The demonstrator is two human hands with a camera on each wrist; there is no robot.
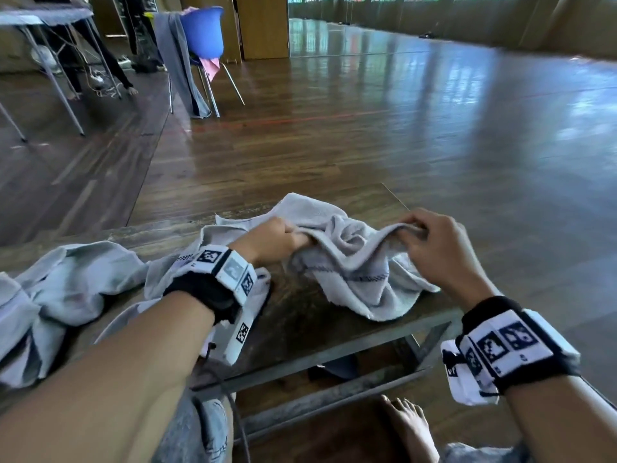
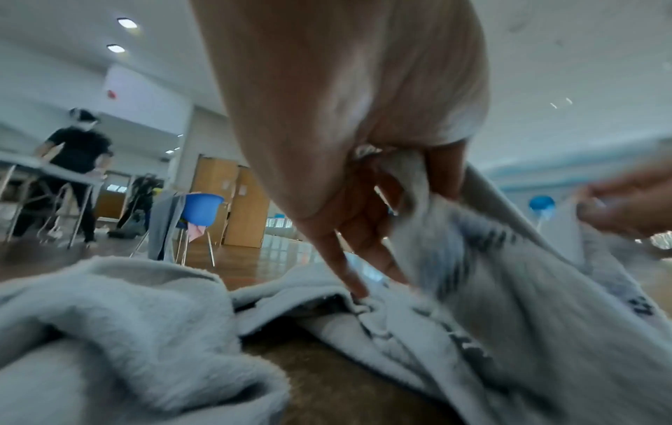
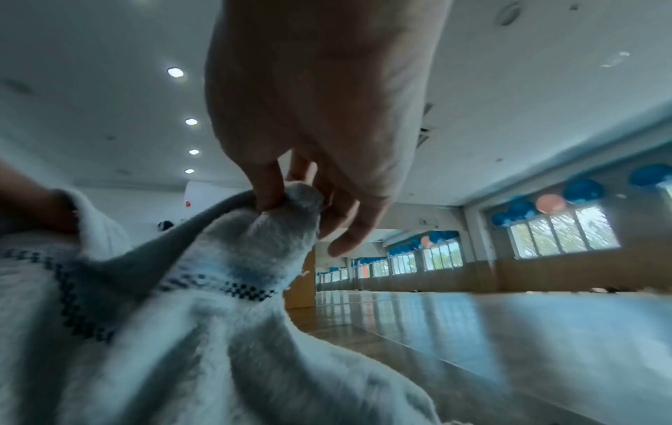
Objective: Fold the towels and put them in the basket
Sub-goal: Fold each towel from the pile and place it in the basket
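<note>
A crumpled pale grey towel (image 1: 354, 279) with a dark checked stripe lies on the glass-topped low table (image 1: 300, 329). My left hand (image 1: 283, 240) grips its upper edge at the left, and my right hand (image 1: 424, 233) pinches the same edge at the right, so the cloth sags between them. In the left wrist view the fingers (image 2: 443, 172) curl round a fold of the towel (image 2: 491, 302). Seen from the right wrist, thumb and fingers (image 3: 269, 189) pinch a bunched corner of the towel (image 3: 225, 287). More grey towels (image 1: 60, 295) lie heaped at the table's left. A blue basket (image 1: 203, 31) stands on a far chair.
Grey cloth (image 1: 177, 61) hangs over the chair beside the basket. A folding table (image 1: 43, 21) with a person behind it stands at the far left. Shiny wooden floor (image 1: 434, 128) stretches beyond the low table. My bare foot (image 1: 414, 426) is under the table's near edge.
</note>
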